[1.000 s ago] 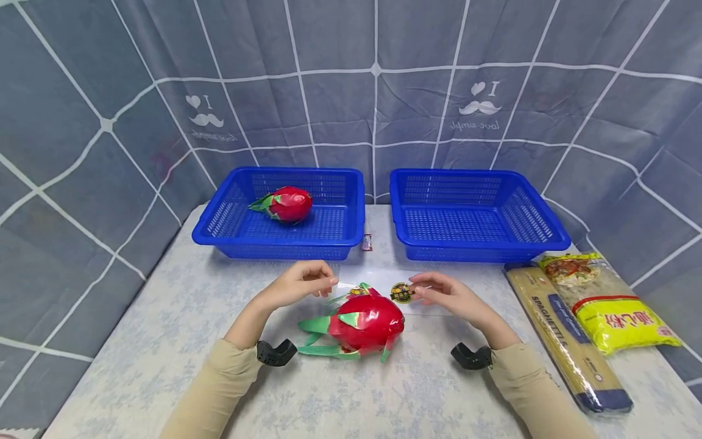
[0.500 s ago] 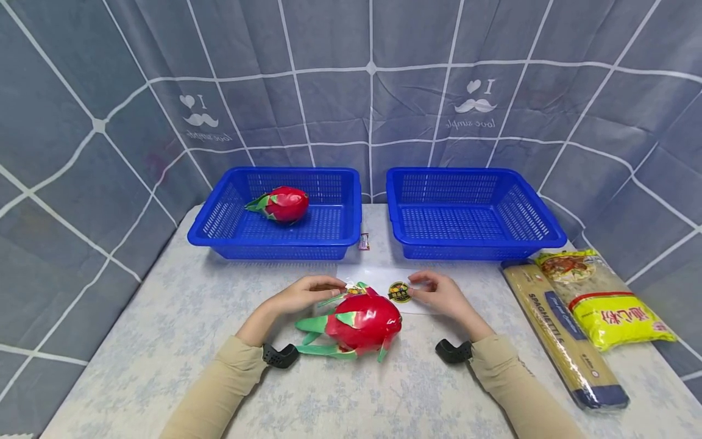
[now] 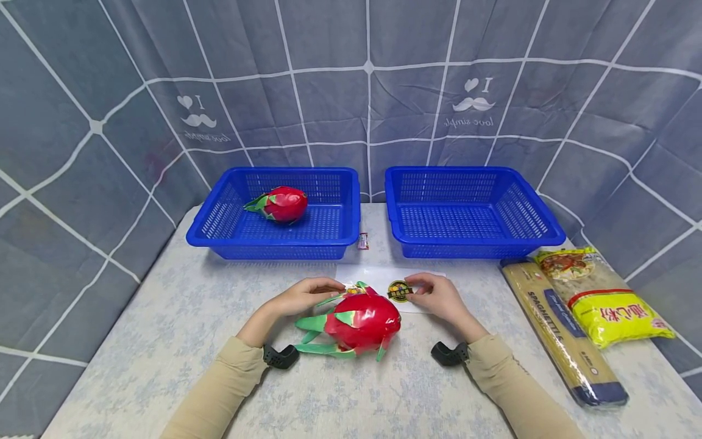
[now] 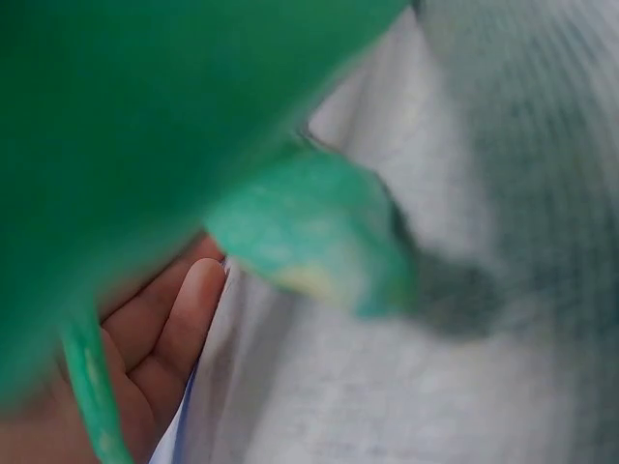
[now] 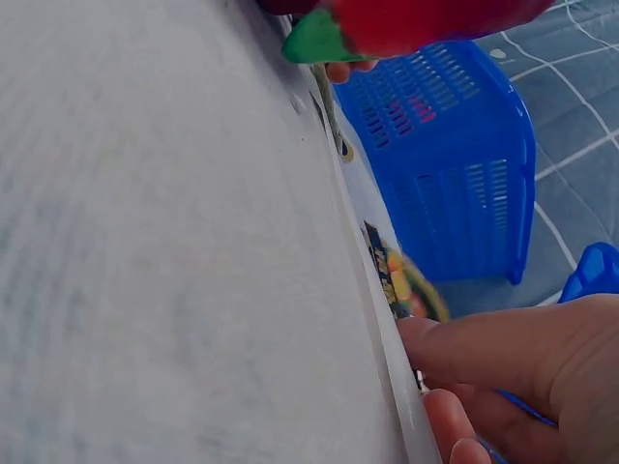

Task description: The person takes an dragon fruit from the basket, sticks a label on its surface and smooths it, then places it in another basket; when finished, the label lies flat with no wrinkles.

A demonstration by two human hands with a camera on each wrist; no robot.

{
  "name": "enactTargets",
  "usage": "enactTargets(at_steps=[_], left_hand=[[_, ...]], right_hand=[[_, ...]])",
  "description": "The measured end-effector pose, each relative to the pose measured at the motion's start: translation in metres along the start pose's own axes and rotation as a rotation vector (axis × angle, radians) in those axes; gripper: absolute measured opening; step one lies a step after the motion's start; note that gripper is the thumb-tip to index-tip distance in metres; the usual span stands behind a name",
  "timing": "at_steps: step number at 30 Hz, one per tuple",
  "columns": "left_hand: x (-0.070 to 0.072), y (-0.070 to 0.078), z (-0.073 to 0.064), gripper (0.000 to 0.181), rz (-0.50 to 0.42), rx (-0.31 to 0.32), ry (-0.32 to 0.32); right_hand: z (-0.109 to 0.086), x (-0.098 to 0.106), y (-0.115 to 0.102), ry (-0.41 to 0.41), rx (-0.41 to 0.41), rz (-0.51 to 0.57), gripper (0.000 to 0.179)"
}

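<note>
Red dragon fruits [image 3: 363,320] number two, labels [image 3: 400,291] two.

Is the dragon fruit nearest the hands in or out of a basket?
Out. The dragon fruit lies on the table, nearer the camera than the left basket and right basket; the left hand is by its green leaves.

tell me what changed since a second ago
The left hand has moved right, closer to the front dragon fruit. The right hand stays on the white sheet by its round label, wrist swung slightly left. That fruit, the blue baskets and spaghetti packet stayed put.
</note>
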State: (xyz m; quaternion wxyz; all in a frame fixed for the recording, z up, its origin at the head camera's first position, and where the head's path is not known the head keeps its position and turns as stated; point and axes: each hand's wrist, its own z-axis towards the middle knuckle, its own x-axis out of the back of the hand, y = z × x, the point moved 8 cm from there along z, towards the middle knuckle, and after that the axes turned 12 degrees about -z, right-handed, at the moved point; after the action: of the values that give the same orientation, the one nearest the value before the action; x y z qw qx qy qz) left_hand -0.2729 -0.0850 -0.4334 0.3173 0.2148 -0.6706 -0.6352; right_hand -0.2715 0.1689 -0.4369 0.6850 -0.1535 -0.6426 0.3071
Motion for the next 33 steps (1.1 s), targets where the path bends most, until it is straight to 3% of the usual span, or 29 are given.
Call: enactTargets(at_steps=[6, 13, 17, 22, 27, 30, 33], left_hand=[[0.001, 0.002, 0.0, 0.031, 0.014, -0.018, 0.012], [0.009, 0.019, -0.004, 0.032, 0.006, -0.039, 0.164], [-0.002, 0.04, -0.007, 0.036, 0.019, -0.113, 0.119], [-0.025, 0.054, -0.007, 0.056, 0.161, -0.143, -0.001], [-0.034, 0.058, -0.007, 0.054, 0.19, -0.119, 0.004], [-0.04, 0.071, -0.009, 0.05, 0.159, -0.13, 0.023], [-0.044, 0.072, -0.007, 0.05, 0.159, -0.134, 0.052]], right_hand=[[0.001, 0.002, 0.0, 0.044, -0.001, 0.066, 0.026], [0.001, 0.019, -0.004, 0.034, -0.055, 0.2, 0.021], [-0.002, 0.035, -0.017, 0.017, -0.066, 0.379, 0.025], [-0.011, 0.04, -0.047, -0.075, -0.022, 0.565, 0.013], [-0.024, 0.032, -0.077, -0.19, 0.031, 0.572, 0.018], [-0.028, 0.026, -0.083, -0.223, 0.011, 0.557, 0.025], [-0.031, 0.019, -0.083, -0.25, -0.017, 0.546, 0.026]])
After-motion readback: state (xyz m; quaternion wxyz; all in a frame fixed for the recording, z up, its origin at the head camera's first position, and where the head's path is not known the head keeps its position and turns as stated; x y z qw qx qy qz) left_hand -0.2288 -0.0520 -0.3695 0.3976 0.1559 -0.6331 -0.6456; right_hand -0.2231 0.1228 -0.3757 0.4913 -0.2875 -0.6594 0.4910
